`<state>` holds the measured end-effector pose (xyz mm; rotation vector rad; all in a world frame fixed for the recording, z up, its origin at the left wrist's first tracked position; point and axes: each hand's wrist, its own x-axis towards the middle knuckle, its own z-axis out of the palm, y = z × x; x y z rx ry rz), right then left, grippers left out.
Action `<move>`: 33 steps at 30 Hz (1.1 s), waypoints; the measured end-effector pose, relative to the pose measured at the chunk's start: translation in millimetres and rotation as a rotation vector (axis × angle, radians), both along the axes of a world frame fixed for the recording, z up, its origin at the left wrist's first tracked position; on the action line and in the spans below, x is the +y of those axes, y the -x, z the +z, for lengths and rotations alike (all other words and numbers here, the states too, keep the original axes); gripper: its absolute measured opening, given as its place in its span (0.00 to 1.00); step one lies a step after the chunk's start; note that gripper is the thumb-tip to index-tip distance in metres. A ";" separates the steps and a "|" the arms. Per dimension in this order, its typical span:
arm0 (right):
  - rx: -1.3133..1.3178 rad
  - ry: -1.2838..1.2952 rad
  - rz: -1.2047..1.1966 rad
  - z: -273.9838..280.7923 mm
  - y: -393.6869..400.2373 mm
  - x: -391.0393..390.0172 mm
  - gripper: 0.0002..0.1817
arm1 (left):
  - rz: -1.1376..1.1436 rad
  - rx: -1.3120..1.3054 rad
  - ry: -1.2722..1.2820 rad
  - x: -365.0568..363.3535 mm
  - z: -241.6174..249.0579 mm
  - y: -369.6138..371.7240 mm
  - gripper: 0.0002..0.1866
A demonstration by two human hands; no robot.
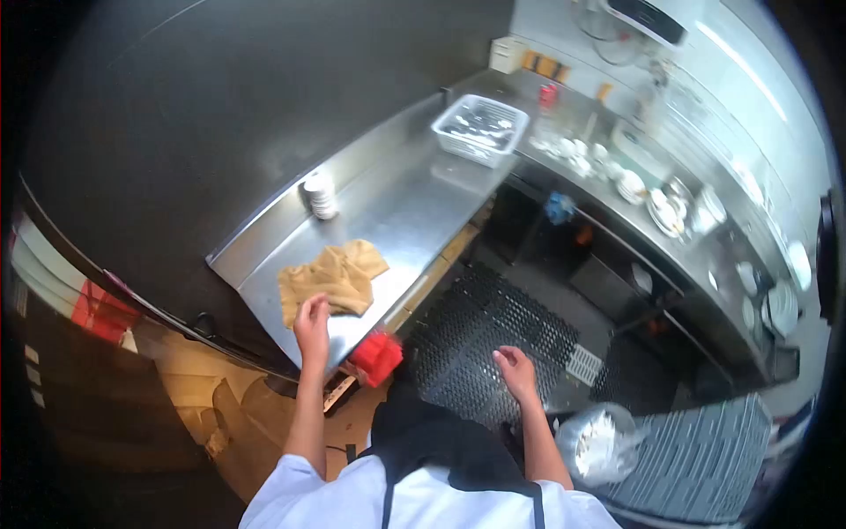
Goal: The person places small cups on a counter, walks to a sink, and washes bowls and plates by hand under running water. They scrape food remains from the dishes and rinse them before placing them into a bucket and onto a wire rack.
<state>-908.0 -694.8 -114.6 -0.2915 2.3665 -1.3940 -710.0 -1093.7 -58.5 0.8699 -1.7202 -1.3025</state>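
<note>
A crumpled tan cloth (339,278) lies on the near end of the steel counter (397,212). My left hand (312,324) is at the cloth's near edge and overlaps it in this view, fingers loosely bent and apart, gripping nothing visible. My right hand (517,370) hangs in the air above the black floor mat (485,344), its fingers slightly curled with nothing showing in them. Just below the counter's front corner, close to my body, is a bright red object (377,357). A stack of small white dishes (321,196) stands against the counter's back ledge.
A white basket (480,157) of shiny utensils sits at the counter's far end. White dishes (667,212) crowd the sink counter along the right. Close by my right arm stands a clear-lined bin (599,443), with a grey ridged panel (705,458) beside it.
</note>
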 end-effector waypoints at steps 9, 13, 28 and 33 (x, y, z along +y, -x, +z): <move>-0.114 0.207 0.480 80.0 115.7 -341.4 0.39 | 0.103 -0.296 0.045 -234.1 -60.8 158.6 0.41; -0.181 0.275 0.537 34.9 149.3 -530.7 0.41 | 0.060 -0.308 0.202 -286.6 -107.2 198.6 0.55; -0.697 0.679 0.481 18.1 183.3 -589.1 0.34 | 0.269 -0.419 0.544 -247.5 -99.4 269.1 0.36; -0.619 0.839 0.322 95.2 163.3 -459.8 0.36 | -0.060 -0.392 0.745 -149.0 7.7 256.7 0.16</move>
